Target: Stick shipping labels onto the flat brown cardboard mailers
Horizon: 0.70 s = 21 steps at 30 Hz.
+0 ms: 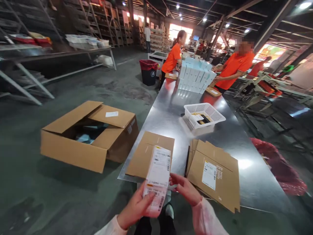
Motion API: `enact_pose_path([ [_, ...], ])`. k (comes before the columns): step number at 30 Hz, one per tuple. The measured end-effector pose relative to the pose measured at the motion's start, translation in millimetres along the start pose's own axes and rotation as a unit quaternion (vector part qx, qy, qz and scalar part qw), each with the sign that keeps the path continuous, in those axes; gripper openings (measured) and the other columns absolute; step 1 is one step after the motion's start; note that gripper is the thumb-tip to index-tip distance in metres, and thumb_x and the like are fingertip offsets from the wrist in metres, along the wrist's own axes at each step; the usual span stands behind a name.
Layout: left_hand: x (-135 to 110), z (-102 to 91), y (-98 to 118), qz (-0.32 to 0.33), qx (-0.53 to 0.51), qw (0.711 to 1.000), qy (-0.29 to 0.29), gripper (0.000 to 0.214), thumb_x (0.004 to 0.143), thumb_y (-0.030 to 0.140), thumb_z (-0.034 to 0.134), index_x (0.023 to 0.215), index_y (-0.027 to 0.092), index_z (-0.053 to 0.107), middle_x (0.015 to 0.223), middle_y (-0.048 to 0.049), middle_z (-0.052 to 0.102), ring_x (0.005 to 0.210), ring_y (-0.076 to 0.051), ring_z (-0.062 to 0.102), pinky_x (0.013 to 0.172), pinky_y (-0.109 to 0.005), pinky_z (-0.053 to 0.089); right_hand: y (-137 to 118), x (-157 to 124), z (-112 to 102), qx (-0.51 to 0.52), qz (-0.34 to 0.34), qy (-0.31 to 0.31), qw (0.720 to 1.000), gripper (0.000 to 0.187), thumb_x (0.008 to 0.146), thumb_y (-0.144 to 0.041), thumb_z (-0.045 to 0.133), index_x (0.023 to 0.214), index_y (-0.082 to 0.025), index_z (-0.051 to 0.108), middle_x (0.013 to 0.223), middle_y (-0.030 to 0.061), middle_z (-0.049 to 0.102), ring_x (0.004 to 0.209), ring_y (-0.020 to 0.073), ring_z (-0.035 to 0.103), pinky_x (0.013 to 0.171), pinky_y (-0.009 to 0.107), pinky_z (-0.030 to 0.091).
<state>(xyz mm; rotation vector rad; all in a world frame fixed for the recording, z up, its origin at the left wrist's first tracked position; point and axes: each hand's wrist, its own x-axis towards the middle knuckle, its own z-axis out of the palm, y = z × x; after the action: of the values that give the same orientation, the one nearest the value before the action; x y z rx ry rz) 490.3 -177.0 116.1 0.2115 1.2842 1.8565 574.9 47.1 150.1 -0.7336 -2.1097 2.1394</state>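
Observation:
A strip of white shipping labels (pixel 158 166), printed with barcodes and small yellow marks, is held upright by my left hand (pixel 138 204), thumb across its lower part. My right hand (pixel 184 189) is at the strip's right edge with its fingers partly bent and apart; whether the fingertips touch the paper is unclear. Behind the strip, a flat brown cardboard piece (pixel 139 155) lies on the metal table (pixel 181 130). To the right is a stack of flattened cardboard boxes (pixel 227 176), the top one bearing a white label (pixel 209 175).
A white plastic basket (pixel 217 118) holding small items stands mid-table. Beyond it are stacked pale boxes (pixel 195 75) and two people in orange shirts. An open carton (pixel 73 153) sits left on the floor. Red plastic sheeting (pixel 278 166) lies right, and a black bin (pixel 148 73) stands farther back.

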Motion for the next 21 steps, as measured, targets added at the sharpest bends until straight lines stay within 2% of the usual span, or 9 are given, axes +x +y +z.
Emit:
enact_pose_path([
  [2,0.9,-1.8,1.7,0.005,0.044,0.999,-0.014,0.049,0.069,0.046,0.075,0.105,0.014,0.067,0.105,-0.0118,0.072,0.098,-0.027,0.065,0.089,-0.036,0.05,18.5,-1.6,53.8,0.039,0.007,-0.024,0.999,0.052,0.064,-0.056,0.073,0.097,-0.016,0.071,0.088,0.0096,0.072,0.084,0.0241,0.065,0.077,0.039,0.053],
  [3,3.5,-4.7,3.5,0.011,0.046,0.999,0.007,0.05,0.067,0.047,0.076,0.103,0.014,0.068,0.103,-0.012,0.073,0.096,-0.026,0.066,0.086,-0.036,0.051,25.9,-3.9,71.7,0.041,0.016,-0.025,0.999,0.049,0.068,-0.058,0.07,0.092,-0.016,0.072,0.081,0.0081,0.072,0.08,0.0233,0.065,0.076,0.038,0.053],
  [5,11.4,-13.3,6.8,0.028,0.018,0.996,0.082,0.054,0.062,0.049,0.078,0.101,0.013,0.068,0.098,-0.0109,0.074,0.088,-0.024,0.066,0.079,-0.034,0.052,33.9,-5.5,89.9,0.008,0.041,-0.055,0.998,0.047,0.068,-0.06,0.068,0.077,-0.015,0.072,0.067,0.0058,0.07,0.069,0.0221,0.065,0.068,0.036,0.054],
  [7,20.0,-22.6,7.5,0.038,-0.007,0.989,0.146,0.052,0.057,0.05,0.079,0.091,0.012,0.069,0.086,-0.0088,0.074,0.077,-0.021,0.066,0.071,-0.031,0.051,31.6,2.2,92.2,-0.027,0.042,-0.097,0.994,0.046,0.063,-0.059,0.072,0.077,-0.015,0.073,0.071,0.0067,0.072,0.067,0.0227,0.065,0.066,0.036,0.054],
  [10,28.5,-30.0,3.6,0.023,0.005,0.986,0.165,0.043,0.056,0.05,0.079,0.073,0.011,0.068,0.068,-0.0057,0.071,0.062,-0.017,0.061,0.063,-0.028,0.048,15.2,28.3,88.4,-0.078,-0.009,-0.029,0.996,0.057,0.059,-0.058,0.075,0.098,-0.016,0.072,0.094,0.0107,0.074,0.079,0.0258,0.068,0.073,0.038,0.055],
  [12,31.1,-30.3,-1.3,0.028,0.003,0.985,0.169,0.042,0.056,0.049,0.078,0.074,0.012,0.069,0.068,-0.0046,0.07,0.063,-0.017,0.061,0.063,-0.028,0.047,4.7,45.6,88.9,-0.138,-0.029,-0.01,0.99,0.054,0.061,-0.06,0.071,0.092,-0.016,0.074,0.089,0.0112,0.075,0.076,0.026,0.068,0.071,0.038,0.055],
  [14,33.6,-30.1,-7.8,0.045,-0.001,0.98,0.192,0.041,0.056,0.048,0.078,0.073,0.013,0.067,0.068,-0.0031,0.069,0.064,-0.016,0.059,0.064,-0.027,0.046,0.9,57.1,91.9,-0.176,-0.032,-0.044,0.983,0.047,0.065,-0.061,0.068,0.08,-0.017,0.076,0.079,0.0102,0.075,0.071,0.0252,0.068,0.067,0.036,0.054],
  [18,45.0,-35.2,-24.8,0.062,0.021,0.963,0.263,0.042,0.057,0.052,0.074,0.052,0.017,0.05,0.05,0.0044,0.052,0.052,-0.011,0.046,0.054,-0.023,0.038,13.5,67.4,97.4,-0.188,-0.023,-0.052,0.981,0.039,0.068,-0.054,0.067,0.076,-0.017,0.075,0.074,0.0082,0.074,0.067,0.0227,0.068,0.061,0.031,0.052],
  [21,56.6,-42.3,-34.8,0.067,0.024,0.955,0.289,0.049,0.054,0.054,0.074,0.049,0.02,0.039,0.047,0.0076,0.041,0.05,-0.009,0.039,0.051,-0.022,0.033,25.3,74.9,98.3,-0.225,-0.032,-0.04,0.973,0.034,0.07,-0.05,0.066,0.072,-0.017,0.073,0.064,0.0056,0.071,0.059,0.0189,0.063,0.054,0.028,0.048],
])
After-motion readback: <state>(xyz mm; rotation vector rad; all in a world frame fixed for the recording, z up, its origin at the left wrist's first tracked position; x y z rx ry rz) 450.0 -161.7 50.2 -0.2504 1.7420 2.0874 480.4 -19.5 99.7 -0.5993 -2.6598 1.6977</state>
